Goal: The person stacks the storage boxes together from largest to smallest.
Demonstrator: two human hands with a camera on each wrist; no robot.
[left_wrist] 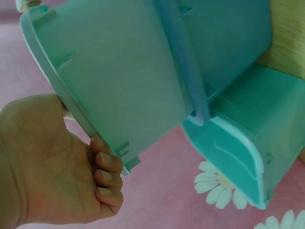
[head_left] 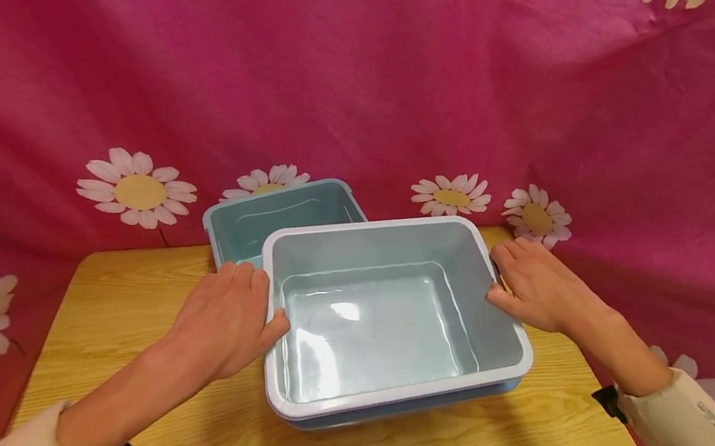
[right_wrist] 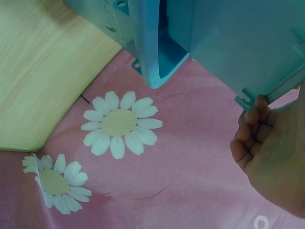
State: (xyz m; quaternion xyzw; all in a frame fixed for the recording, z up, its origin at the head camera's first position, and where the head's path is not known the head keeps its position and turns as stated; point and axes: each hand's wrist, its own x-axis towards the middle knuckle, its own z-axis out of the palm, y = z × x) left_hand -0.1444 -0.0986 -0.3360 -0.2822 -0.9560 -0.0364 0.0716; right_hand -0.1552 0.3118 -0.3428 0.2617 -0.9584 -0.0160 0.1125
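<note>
A pale grey plastic tub (head_left: 372,327) with a whitish rim is centred in the head view, its inside bare. My left hand (head_left: 227,321) grips its left rim, thumb over the top and fingers curled beneath, as the left wrist view shows. On the opposite side my right hand (head_left: 538,285) holds the right rim the same way. Below the grey tub stands a blue tub (left_wrist: 228,33); only a strip of it shows in the head view. Both wrist views show the grey tub's walls rising well above the blue tub's rim (right_wrist: 148,43).
A teal tub (head_left: 280,207) stands behind to the left, partly hidden by the grey one. All this is on a wooden table (head_left: 138,322). A pink cloth (head_left: 339,88) with daisies and lettering hangs close behind the table and along its right side.
</note>
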